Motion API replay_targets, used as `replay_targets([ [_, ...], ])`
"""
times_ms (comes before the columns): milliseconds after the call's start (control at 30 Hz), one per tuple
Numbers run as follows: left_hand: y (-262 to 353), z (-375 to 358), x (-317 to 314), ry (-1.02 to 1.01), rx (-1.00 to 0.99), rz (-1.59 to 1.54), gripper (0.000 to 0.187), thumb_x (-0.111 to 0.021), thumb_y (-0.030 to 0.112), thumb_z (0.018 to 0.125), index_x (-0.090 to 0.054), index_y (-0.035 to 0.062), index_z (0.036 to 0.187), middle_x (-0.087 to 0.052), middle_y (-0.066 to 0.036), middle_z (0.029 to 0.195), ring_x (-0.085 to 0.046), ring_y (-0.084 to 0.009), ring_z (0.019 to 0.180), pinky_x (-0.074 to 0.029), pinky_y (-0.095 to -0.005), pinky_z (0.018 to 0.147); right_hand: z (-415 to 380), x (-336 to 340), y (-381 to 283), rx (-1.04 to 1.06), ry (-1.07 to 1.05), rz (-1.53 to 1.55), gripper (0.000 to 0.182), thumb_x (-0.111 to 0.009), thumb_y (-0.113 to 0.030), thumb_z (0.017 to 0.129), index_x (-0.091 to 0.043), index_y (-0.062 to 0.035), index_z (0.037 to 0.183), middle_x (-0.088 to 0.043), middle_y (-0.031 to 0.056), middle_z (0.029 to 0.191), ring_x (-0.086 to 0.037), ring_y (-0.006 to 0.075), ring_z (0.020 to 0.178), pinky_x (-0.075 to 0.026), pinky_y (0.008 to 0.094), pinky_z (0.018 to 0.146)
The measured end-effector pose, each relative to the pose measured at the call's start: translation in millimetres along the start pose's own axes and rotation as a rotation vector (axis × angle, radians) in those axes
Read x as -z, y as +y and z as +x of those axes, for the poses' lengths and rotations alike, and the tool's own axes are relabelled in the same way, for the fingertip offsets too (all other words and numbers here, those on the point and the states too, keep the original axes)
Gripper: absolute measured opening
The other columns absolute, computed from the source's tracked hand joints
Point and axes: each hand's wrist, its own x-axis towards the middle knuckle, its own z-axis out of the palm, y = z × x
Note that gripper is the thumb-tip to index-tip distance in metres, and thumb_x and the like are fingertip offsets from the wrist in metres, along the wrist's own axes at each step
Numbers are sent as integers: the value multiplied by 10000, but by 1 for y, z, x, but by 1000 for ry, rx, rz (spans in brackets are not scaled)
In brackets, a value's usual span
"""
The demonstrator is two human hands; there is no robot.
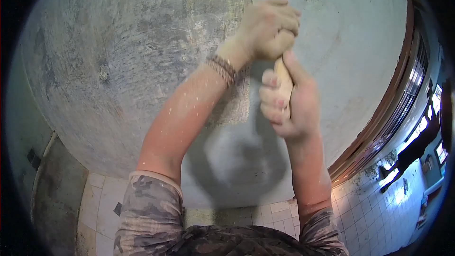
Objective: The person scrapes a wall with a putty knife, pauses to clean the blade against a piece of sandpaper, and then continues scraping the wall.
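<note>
My left hand is closed in front of the wall, over the upper end of a pale wooden handle. Lower on that handle, my right hand wraps its fingers round the grip. Whatever the upper end carries is mostly hidden behind my left hand; only a pale edge shows above the knuckles. Left of my hands the wall is scraped down to a rough grey surface, while pale green paint covers the right side. Dust and small flakes speckle my forearms.
A barred window with a brown frame curves along the right. At the far right a dark figure of a person shows beyond the tiled floor. A grey slab-like surface stands at lower left.
</note>
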Motion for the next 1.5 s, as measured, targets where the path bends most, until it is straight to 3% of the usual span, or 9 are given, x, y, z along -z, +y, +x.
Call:
replay_targets([
  [167,3,-11,-6,-7,-4,24,213,-464,171,616,-633,53,669,-688,-109,838,-676,-320,984,-440,-479,1025,-4,6,7,9,37,-47,200,-417,-358,1021,-395,-161,993,-475,14,720,-364,67,399,-242,210,261],
  [233,-15,19,6,28,-13,-2,217,-463,184,620,-635,61,670,-687,-103,828,-684,-321,958,-443,-476,1022,15,-16,-17,88,-50,-111,196,-435,-345,1009,-417,-193,1131,-471,14,733,-384,61,449,-275,203,316],
  [667,-28,43,14,46,83,2,180,-461,196,665,-601,85,645,-668,-92,804,-678,-295,971,-478,-458,958,17,-35,-41,68,-36,-184,189,-444,-341,1008,-387,-174,1077,-484,15,737,-396,60,447,-275,202,310],
  [833,3,-1,-8,115,26,-11,178,-460,183,698,-599,88,640,-653,-103,778,-674,-312,946,-489,-460,925,-11,-10,-17,-27,33,-232,194,-449,-342,1004,-389,-174,1081,-485,16,741,-395,62,447,-274,199,308],
  [1033,-35,51,22,-9,56,40,175,-477,188,708,-610,92,648,-668,-86,792,-677,-297,972,-485,-454,926,25,-45,-45,143,-54,-227,195,-440,-339,1007,-376,-156,1026,-489,22,756,-382,51,445,-260,197,297],
  [1233,-6,6,-5,88,20,-26,175,-491,200,688,-615,79,658,-671,-88,804,-682,-271,968,-483,-434,960,-5,-25,-19,26,32,-199,195,-435,-338,1008,-413,-155,1073,-498,25,761,-381,59,410,-268,194,291],
  [1300,-35,32,6,100,16,12,183,-481,188,688,-619,70,664,-672,-95,808,-685,-263,958,-514,-405,888,15,-44,-39,30,109,-220,187,-431,-328,1009,-402,-154,1072,-495,23,763,-385,59,421,-266,199,288],
  [1400,-50,65,31,11,10,130,193,-454,176,698,-617,75,673,-671,-103,810,-685,-249,951,-534,-349,713,34,-62,-59,154,-88,-226,185,-425,-313,1011,-379,-147,1078,-475,25,759,-379,59,443,-251,199,287],
  [1500,-26,29,10,-22,96,166,190,-454,192,712,-615,99,669,-678,-81,822,-681,-247,947,-538,-351,731,9,-46,-34,48,78,-200,192,-430,-318,1007,-383,-144,1074,-475,29,758,-378,59,442,-250,195,289],
])
